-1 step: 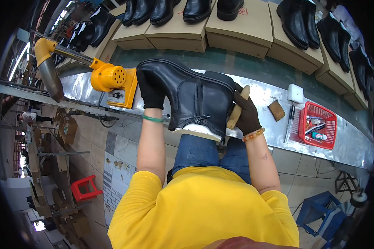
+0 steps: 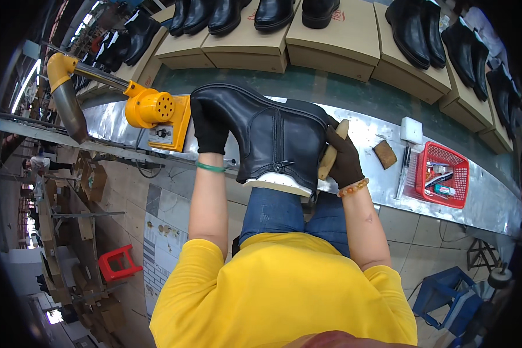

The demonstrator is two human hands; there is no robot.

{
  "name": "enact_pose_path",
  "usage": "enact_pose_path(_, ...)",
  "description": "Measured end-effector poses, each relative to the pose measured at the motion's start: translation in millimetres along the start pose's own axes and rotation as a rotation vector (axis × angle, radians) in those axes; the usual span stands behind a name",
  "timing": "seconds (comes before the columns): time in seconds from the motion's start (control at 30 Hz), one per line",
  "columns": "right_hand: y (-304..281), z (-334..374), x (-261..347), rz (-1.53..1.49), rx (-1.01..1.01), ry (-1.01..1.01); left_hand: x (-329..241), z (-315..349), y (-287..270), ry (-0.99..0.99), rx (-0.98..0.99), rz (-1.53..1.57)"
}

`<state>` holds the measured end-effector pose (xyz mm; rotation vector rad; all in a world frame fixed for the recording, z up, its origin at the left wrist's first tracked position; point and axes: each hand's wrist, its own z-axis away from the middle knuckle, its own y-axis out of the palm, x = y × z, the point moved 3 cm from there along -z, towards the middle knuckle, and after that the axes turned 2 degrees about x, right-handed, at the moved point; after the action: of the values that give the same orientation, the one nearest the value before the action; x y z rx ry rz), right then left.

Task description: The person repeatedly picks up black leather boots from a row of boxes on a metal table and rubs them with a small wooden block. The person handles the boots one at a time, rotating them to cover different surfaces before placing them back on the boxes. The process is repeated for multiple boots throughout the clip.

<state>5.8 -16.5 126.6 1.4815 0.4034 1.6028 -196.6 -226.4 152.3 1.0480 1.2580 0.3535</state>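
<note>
Shiny, scuffed metal faces the narrow worktop (image 2: 493,211), backed by smooth brown cardboard boxes (image 2: 333,43) bearing black footwear (image 2: 409,35). Over its near edge, a glossy black leather boot (image 2: 284,136) is held upside down, toe to the left, with ribbed seams, a side zip and a stiff white lining (image 2: 281,182) at its opening. The black-gloved left hand (image 2: 210,130) grips the toe, fingertips hidden. The dark-gloved right hand (image 2: 346,156) curls its fingers around a smooth, tan, rod-shaped tool (image 2: 335,152) beside the boot's back. Nearby lie a rough brown block (image 2: 385,154) and a red plastic lattice basket (image 2: 461,182); leftward stands a yellow metal blower (image 2: 156,108) with a perforated round cap.
</note>
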Motion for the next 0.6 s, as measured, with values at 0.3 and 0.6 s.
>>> enact_pose_path(0.3,-21,-6,-2,-0.176,0.018,-0.006,-20,0,-42,-0.194,0.214,-0.448)
enact_pose_path(0.6,-82,-18,16,-0.224,-0.092,-0.08,21,36,-18,-0.32,0.325,-0.567)
